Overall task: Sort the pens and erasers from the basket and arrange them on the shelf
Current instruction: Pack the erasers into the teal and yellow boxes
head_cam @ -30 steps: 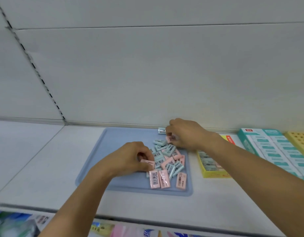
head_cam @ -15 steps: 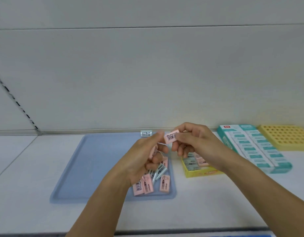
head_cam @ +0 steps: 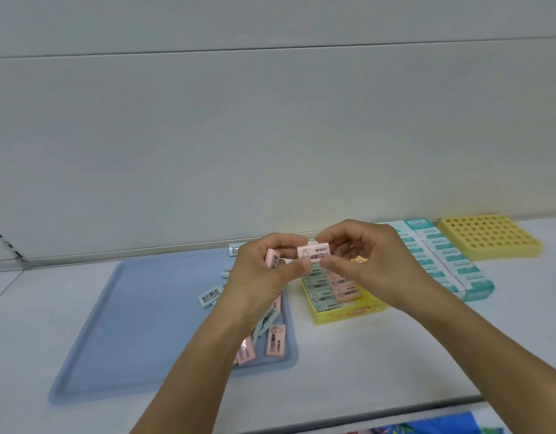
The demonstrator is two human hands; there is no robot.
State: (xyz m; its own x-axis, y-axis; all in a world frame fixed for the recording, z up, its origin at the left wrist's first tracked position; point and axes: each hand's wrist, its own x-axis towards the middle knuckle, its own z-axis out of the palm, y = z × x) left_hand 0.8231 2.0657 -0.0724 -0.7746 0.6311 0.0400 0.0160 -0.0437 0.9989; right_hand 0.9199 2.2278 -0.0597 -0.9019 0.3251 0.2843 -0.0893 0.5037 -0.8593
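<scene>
Both hands are raised above the shelf, close together. My right hand [head_cam: 364, 261] pinches a pink eraser [head_cam: 314, 252] by its right end, label facing me. My left hand [head_cam: 261, 277] touches that eraser's left end with thumb and forefinger and holds a second pink eraser [head_cam: 272, 258] against its palm. Below them lies a blue tray [head_cam: 151, 324] with several pink and pale blue erasers [head_cam: 275, 339], partly hidden by my left wrist. One pale blue eraser [head_cam: 211, 295] lies apart on the tray. A yellow box [head_cam: 348, 311] to the right holds rows of erasers.
A teal display box [head_cam: 442, 261] of packed erasers sits right of the yellow box, with a yellow perforated holder [head_cam: 489, 239] behind it. A small white eraser [head_cam: 234, 249] lies at the tray's back edge by the wall. The shelf's front edge runs along the bottom.
Both hands lifted from the tray's pile and came together. The right hand's pink eraser turned from barcode side to label side. The camera view shifted right.
</scene>
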